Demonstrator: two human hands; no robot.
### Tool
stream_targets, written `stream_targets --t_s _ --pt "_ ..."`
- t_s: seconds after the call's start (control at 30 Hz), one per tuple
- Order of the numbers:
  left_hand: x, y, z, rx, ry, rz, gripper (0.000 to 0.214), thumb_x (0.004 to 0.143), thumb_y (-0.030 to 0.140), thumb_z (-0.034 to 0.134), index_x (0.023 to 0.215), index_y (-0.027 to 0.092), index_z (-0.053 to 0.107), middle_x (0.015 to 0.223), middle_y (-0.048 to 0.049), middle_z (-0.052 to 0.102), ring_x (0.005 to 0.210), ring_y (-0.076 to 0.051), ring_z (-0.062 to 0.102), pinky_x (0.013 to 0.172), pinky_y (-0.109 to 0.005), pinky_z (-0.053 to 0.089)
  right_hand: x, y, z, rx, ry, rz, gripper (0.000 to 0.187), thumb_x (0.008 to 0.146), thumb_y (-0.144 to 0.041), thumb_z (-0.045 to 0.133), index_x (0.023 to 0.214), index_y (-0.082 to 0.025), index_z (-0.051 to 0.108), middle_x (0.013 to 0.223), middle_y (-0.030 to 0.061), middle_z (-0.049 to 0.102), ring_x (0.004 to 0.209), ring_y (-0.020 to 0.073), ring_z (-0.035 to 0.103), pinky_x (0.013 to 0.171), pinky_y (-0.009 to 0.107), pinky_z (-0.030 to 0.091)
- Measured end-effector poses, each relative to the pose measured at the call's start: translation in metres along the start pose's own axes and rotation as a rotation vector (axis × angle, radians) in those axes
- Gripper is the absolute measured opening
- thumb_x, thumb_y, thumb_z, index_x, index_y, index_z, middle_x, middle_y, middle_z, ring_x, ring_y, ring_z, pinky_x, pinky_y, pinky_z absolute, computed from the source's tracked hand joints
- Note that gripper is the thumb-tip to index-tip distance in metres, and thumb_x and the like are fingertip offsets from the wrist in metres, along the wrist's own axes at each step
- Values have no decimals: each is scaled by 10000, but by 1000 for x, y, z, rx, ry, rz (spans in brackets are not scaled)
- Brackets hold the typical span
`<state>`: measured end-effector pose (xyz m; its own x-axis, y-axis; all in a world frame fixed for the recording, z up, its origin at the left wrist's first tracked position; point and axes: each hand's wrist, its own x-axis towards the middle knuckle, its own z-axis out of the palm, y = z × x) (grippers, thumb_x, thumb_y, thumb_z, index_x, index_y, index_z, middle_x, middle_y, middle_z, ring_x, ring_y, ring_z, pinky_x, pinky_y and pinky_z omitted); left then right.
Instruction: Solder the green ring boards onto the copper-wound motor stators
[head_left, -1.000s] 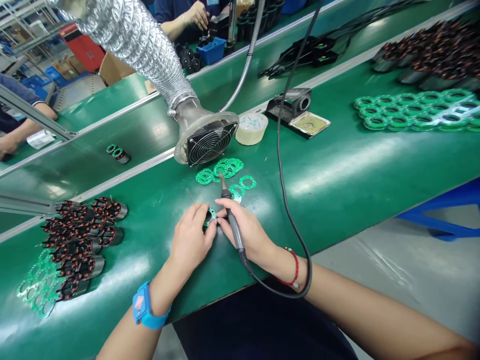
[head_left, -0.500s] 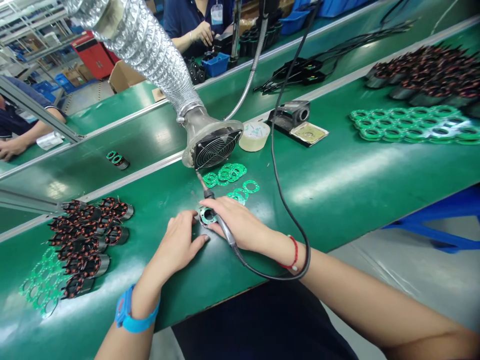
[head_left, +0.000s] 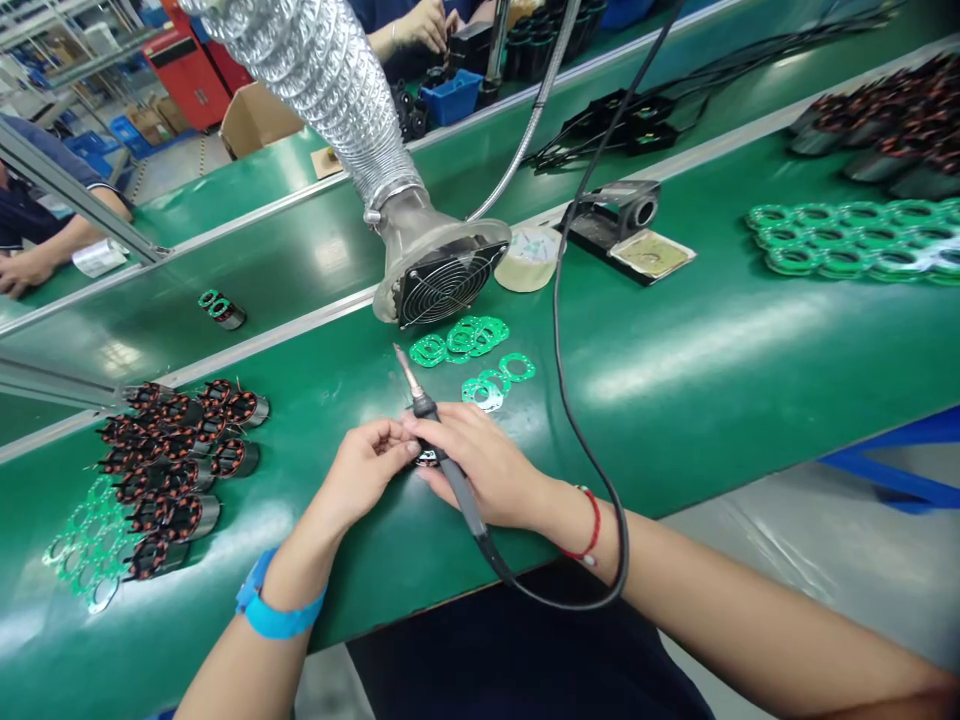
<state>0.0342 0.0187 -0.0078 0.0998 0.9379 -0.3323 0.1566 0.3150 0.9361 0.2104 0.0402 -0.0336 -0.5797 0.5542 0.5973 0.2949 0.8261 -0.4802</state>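
A soldering iron (head_left: 459,485) rests in my right hand (head_left: 491,465), its bare tip pointing up and away toward the fan. The fingers of that hand also reach around the right side of a small motor stator (head_left: 427,457) with a green ring board on its top. My left hand (head_left: 364,470) pinches the stator from the left, thumb and forefinger bent. Most of the stator is hidden behind the fingers and the iron. Just beyond my hands lie loose green ring boards (head_left: 487,388), and a second overlapping group (head_left: 469,338) sits under the fan.
A fume extractor fan (head_left: 454,285) hangs over the bench, close to the iron's tip. Behind it stand a tape roll (head_left: 529,260) and an iron stand (head_left: 619,215). Wound stators (head_left: 176,460) crowd the left. The iron's black cable (head_left: 559,340) loops past my right wrist.
My left fingers have closed in on the stator, which is now mostly covered. My right hand has shifted slightly, still with the iron. The view has shifted, so the bench things sit differently.
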Motion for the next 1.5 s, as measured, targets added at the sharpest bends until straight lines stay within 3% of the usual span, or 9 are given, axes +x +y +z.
stream_targets --t_s 0.2,0.37,0.47,0.63,0.77,1.1,1.3,1.4,1.5 --pt "-4 4 -4 110 -32 -19 281 746 412 635 700 148 547 594 50 455 564 -82 393 557 -213 330 -2 1 -4 -37 62 -8 352 868 -142 473 1212 -212 491 917 59 668 912 209 591 787 386 457" --pt "-4 3 -5 245 49 41 201 808 347 536 719 167 518 628 48 458 586 -93 401 569 -215 329 -4 2 -5 2 59 -20 347 865 -123 455 1192 -212 532 767 22 671 721 175 609 753 375 466" --pt "-5 2 -4 329 77 67 183 834 334 492 734 180 497 641 47 458 599 -102 406 589 -224 336 -2 0 -9 43 136 56 326 885 -163 490 1204 -215 531 808 26 710 696 169 637 753 371 491" --pt "-6 2 -3 419 98 64 151 845 309 465 749 193 471 624 54 439 581 -105 396 572 -228 326 -7 0 -15 224 283 319 223 904 -294 514 1097 -214 592 916 55 721 828 191 685 751 356 536" --pt "-6 0 -1 454 140 58 130 841 284 463 744 197 458 607 59 431 559 -101 399 543 -220 308 -13 3 -14 333 362 362 234 914 -385 473 970 -217 626 825 44 705 725 182 681 660 347 549" --pt "-6 2 5 507 216 14 106 845 262 442 753 211 439 583 50 540 533 -117 496 547 -231 346 -9 -1 -18 329 336 330 205 909 -359 483 886 -219 631 736 21 690 693 173 679 635 328 550" --pt "-5 1 6 557 223 35 99 854 247 423 760 216 421 587 48 553 538 -121 520 565 -237 362 -9 1 -16 320 336 366 195 905 -337 514 1026 -221 613 882 41 716 803 184 695 715 342 560" --pt "-5 0 7 585 233 53 105 856 248 424 757 215 420 584 48 536 534 -120 515 561 -238 361 -4 2 -14 278 269 332 256 917 -239 503 1170 -237 545 910 23 731 904 175 681 817 350 532" --pt "-4 0 7 587 233 66 102 854 243 424 757 215 414 589 49 526 538 -120 507 564 -240 362 0 2 -10 167 101 251 336 891 -161 494 1220 -229 501 1019 42 722 1004 191 638 900 395 485"
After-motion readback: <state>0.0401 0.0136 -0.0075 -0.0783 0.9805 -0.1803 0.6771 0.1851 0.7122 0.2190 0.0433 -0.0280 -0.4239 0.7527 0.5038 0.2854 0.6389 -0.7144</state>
